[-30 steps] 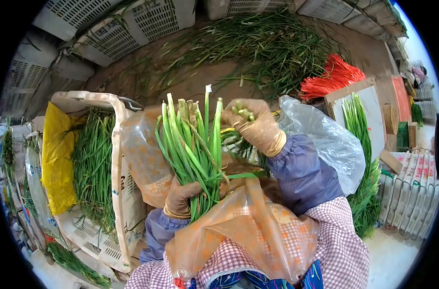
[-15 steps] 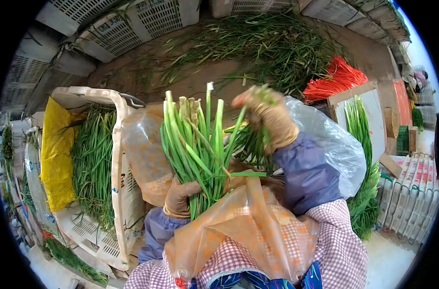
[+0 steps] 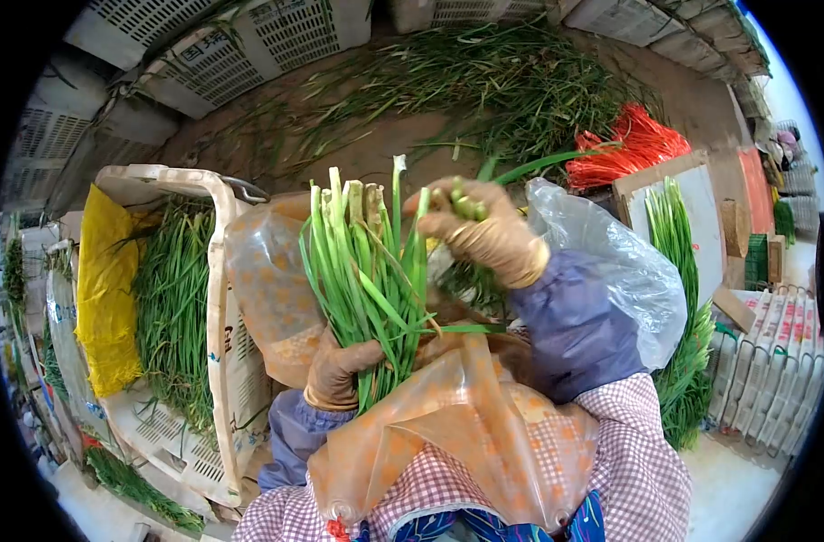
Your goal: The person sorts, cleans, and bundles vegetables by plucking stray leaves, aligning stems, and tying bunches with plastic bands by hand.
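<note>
My left hand [image 3: 338,369], in a brown glove, is wrapped round the lower part of a bunch of green stalks [image 3: 367,271]. The pale cut ends point up and away from me. My right hand [image 3: 484,226], also gloved, is closed at the right edge of the bunch, its fingertips at an outer stalk. Short green stalk pieces [image 3: 469,206] stick out of its curled fingers. Below the bunch, an orange-spotted plastic apron [image 3: 412,434] covers my lap. More greens [image 3: 471,282] show partly behind my right wrist.
A white crate [image 3: 220,343] with greens and a yellow sack [image 3: 109,289] stands at left. Loose leaves [image 3: 538,90] lie on the floor ahead, beside red ties [image 3: 633,144]. Clear plastic [image 3: 611,262] and stacked greens [image 3: 678,361] are at right.
My right hand swung away to the right, then came back to the bunch's right edge. A long green leaf now lies by the red ties. My left hand has kept its hold.
</note>
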{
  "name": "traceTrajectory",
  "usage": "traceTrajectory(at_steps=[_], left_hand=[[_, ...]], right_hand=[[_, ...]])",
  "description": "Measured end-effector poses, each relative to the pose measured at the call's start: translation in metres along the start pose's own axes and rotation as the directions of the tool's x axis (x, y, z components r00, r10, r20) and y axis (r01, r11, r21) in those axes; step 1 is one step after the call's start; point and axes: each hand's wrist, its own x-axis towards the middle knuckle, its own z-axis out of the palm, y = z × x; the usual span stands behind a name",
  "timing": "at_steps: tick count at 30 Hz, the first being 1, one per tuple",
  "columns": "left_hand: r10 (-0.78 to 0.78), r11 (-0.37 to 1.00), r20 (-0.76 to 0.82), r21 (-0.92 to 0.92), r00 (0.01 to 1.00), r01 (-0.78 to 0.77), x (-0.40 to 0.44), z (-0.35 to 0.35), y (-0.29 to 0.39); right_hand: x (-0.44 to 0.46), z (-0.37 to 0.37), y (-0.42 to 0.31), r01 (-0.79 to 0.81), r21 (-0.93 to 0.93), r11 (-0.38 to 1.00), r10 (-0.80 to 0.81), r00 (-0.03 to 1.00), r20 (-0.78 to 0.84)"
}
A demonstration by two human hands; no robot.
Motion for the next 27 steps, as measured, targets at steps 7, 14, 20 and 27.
traceTrajectory(at_steps=[7, 14, 20, 27], left_hand=[[-0.065, 0.954, -0.028, -0.294, 0.997, 0.054, -0.007, 0.006, 0.004], [-0.019, 0.951, 0.119, -0.305, 0.993, 0.055, -0.002, 0.020, 0.011], [0.011, 0.958, 0.144, -0.284, 0.989, 0.031, 0.003, 0.017, 0.008], [0.030, 0.998, -0.049, -0.047, 0.998, -0.032, -0.007, -0.009, 0.003]], right_hand=[[0.030, -0.055, -0.007, 0.250, -0.105, 0.962, -0.271, 0.895, -0.353], [0.034, -0.108, -0.018, 0.419, -0.299, 0.857, -0.486, 0.851, -0.200], [0.021, -0.011, 0.008, -0.219, 0.018, 0.976, 0.215, 0.967, 0.135], [-0.010, 0.020, -0.011, 0.072, -0.241, 0.968, -0.027, 0.983, 0.183]])
